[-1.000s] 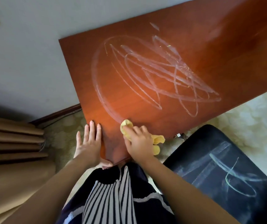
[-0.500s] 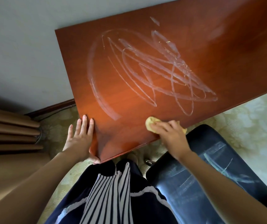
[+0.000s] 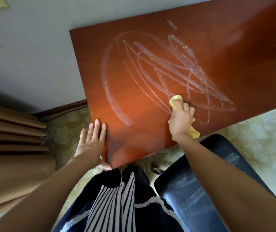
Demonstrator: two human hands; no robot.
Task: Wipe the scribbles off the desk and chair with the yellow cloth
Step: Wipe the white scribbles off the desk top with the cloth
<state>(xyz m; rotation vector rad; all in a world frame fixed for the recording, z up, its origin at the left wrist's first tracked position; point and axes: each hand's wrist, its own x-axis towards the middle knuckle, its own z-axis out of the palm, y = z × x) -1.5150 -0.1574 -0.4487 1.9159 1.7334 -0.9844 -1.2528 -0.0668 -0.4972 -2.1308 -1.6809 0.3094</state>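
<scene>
the right hand (image 3: 181,119) is curled round the yellow cloth (image 3: 175,99) and presses it onto the desk (image 3: 142,134), right at the near side of the scribbles (image 3: 175,67). one end of the cloth pokes out past the fingertips and a loose tail hangs behind the wrist at the desk's near edge. the left hand (image 3: 90,144) holds nothing. it lies flat, fingers straight, along the desk's left edge by the corner (the thumb seems tucked at the corner, but i can't be sure).

what could go wrong, as i judge it: the pale loops spread wide and far up the desk, and the wad is small, so each pass covers only a thin strip. it may smear the marks into a haze instead of lifting them, and a dull patch already sits near the corner. reaching for the far loops could push the desk if the flat hand gives way. the chair (image 3: 192,190) stands just beside the desk under the right forearm, its seat marked with pale streaks (image 3: 199,195), and an arm brushing there would spread them.

no bucket, bowl or bottle shows, so nothing here holds anything.
</scene>
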